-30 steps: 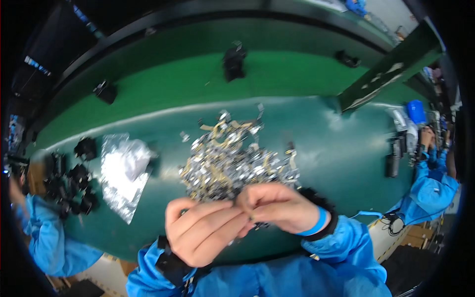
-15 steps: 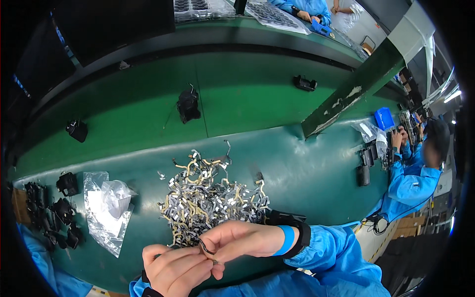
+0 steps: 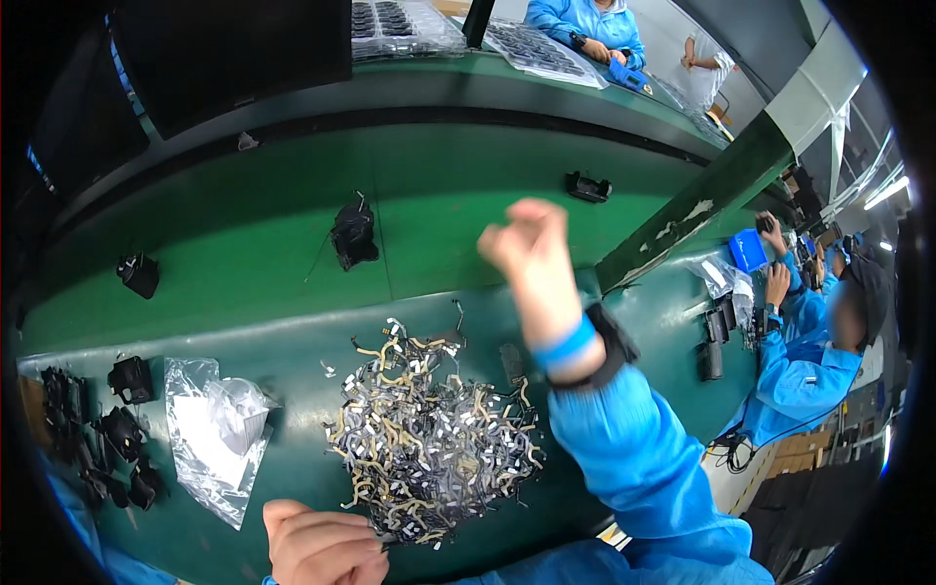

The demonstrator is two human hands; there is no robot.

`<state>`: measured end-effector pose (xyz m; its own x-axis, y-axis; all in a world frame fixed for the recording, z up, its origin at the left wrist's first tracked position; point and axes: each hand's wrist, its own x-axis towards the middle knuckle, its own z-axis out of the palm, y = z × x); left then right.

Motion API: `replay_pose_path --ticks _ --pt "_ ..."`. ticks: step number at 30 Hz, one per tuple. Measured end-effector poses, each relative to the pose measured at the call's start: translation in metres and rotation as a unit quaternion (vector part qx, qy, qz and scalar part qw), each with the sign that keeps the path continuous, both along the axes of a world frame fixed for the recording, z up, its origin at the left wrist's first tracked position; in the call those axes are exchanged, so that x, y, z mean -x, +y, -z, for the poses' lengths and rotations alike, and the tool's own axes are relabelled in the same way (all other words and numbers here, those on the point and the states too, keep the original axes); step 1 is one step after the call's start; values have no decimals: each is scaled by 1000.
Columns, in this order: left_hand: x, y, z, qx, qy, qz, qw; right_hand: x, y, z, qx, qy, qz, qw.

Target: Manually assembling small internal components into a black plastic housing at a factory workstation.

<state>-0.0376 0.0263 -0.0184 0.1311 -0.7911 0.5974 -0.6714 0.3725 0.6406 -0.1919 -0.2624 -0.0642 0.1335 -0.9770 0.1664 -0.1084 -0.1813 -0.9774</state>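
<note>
My left hand (image 3: 327,548) is at the front edge of the pile, fingers curled and pinched together; what its fingertips hold is too small to make out. Raised over the far part of the bench, my right hand (image 3: 531,244) is blurred, its fingers seemingly bent, and I cannot tell whether anything is in it. A blue band (image 3: 565,346) and a black strap circle that wrist. Between my arms lies a heap of short cables (image 3: 429,448), tan, grey and black with white connectors. A dark grey piece (image 3: 512,364) rests at the heap's far right.
Black moulded parts (image 3: 122,429) and a clear plastic bag (image 3: 210,439) lie at left. More black parts (image 3: 353,234) sit on the green back panel. A slanted green post (image 3: 697,210) stands at right, near a blue bin (image 3: 748,251) and a co-worker in blue (image 3: 804,366).
My hands have parted. The right hand has lifted away, up and forward over the bench's far side, while the left has stayed low and shifted slightly left. The cable held between them no longer shows clearly.
</note>
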Motion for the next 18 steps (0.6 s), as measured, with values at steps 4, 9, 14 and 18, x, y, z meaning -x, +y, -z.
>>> replay_pose_path --ticks 4,9,14,18 --pt "7 -18 2 23 53 -4 998 33 -128 3 37 262 491 830" --pt "17 -23 6 -25 131 -17 991 35 -165 28 -22 357 576 735" --pt "20 -13 13 -33 145 -46 988 28 -174 43 -78 375 517 765" --pt "29 -16 16 -39 167 -76 982 30 -160 23 -19 320 488 812"
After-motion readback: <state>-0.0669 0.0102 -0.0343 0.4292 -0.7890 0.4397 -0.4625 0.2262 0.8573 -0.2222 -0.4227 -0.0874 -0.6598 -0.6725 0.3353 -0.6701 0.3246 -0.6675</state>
